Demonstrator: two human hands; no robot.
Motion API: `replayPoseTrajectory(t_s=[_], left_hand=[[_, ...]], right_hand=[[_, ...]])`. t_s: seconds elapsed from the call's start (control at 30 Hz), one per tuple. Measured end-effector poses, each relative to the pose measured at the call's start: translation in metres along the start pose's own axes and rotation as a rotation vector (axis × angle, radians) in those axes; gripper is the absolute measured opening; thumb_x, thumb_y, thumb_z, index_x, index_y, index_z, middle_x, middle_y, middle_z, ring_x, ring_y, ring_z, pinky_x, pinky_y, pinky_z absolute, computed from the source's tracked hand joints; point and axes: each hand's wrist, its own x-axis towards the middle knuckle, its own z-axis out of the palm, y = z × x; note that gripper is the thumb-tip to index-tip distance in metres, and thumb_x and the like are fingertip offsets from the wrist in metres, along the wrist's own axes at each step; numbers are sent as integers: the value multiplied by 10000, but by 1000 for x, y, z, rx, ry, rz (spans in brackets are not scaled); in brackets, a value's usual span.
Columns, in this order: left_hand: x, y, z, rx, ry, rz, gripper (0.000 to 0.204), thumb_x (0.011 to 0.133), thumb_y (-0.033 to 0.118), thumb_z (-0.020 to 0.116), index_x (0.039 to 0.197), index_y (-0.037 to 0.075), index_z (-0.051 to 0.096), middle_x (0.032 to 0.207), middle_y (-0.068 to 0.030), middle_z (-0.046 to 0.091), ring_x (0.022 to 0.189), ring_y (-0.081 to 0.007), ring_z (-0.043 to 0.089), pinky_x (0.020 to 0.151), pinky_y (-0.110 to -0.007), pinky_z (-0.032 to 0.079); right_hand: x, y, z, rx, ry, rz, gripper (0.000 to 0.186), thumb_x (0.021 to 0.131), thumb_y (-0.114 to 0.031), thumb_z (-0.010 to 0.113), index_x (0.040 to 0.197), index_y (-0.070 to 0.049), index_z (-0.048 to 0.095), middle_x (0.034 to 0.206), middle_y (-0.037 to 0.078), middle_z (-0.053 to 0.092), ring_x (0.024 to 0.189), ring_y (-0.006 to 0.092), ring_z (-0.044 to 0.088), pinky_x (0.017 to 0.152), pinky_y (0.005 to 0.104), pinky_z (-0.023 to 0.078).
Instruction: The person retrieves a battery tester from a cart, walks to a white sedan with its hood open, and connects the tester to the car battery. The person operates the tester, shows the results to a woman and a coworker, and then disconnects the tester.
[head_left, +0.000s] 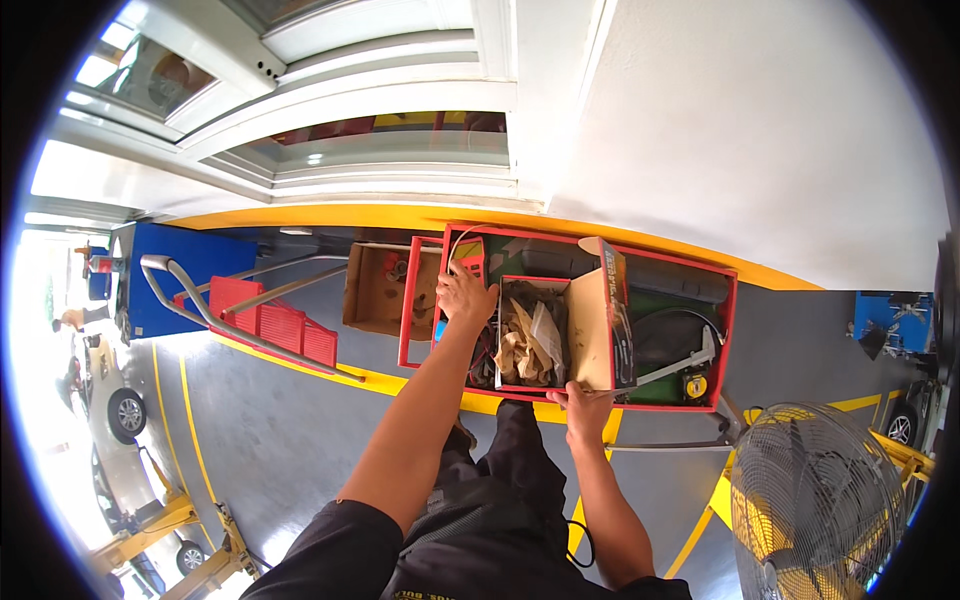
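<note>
Brown paper (522, 348) hides the bottom of the box (590, 335), between left hand (468, 293), grip unclear, and right hand (588, 411), pinching its edge.

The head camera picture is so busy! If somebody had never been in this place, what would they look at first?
Probably the open cardboard box near the middle, stuffed with crumpled brown paper and sitting in a bright red tray. Next might come the big wire-caged fan at the lower right, then the blue cabinet over on the left.
</note>
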Motion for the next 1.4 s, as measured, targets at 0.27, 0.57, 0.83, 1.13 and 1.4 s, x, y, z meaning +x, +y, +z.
replayPoseTrajectory(t_s=[0.27,0.57,0.83,1.13,1.4], left_hand=[[-10,-19,-35,-205,-141,10,1125,748,563,859,1481,-173,426,1338,-303,689,1171,-453,723,996,-507,592],[-146,-41,-136,-712,-409,60,734,850,518,776,1113,-155,643,1034,-218,703,980,-279,684,869,-417,548],[-259,-89,-240,-1267,-561,84,515,999,429,620,1270,-9,607,1072,-99,667,933,-198,663,862,-336,509],[-361,-167,-321,-1806,-422,277,1036,744,593,776,1388,-172,503,963,-260,651,625,-278,705,496,-337,537],[-346,-186,-327,-1929,-514,545,940,999,649,524,1479,-155,452,1215,-230,616,801,-322,752,619,-339,681]], right_hand=[[12,6,-9,42,-33,56,431,900,90,655,1289,146,479,1151,194,639,784,277,748,735,356,724],[10,2,-11,94,-60,-6,346,914,103,647,1230,155,515,1154,208,648,758,298,760,709,357,723],[4,-59,8,36,-116,26,171,882,92,644,1031,176,652,909,167,704,629,316,762,574,324,663],[5,-48,8,59,-92,6,204,864,114,646,1040,216,627,946,220,713,658,353,778,543,289,658],[5,38,14,276,71,-38,113,918,112,656,1001,152,591,1064,199,667,818,316,779,702,326,720]])
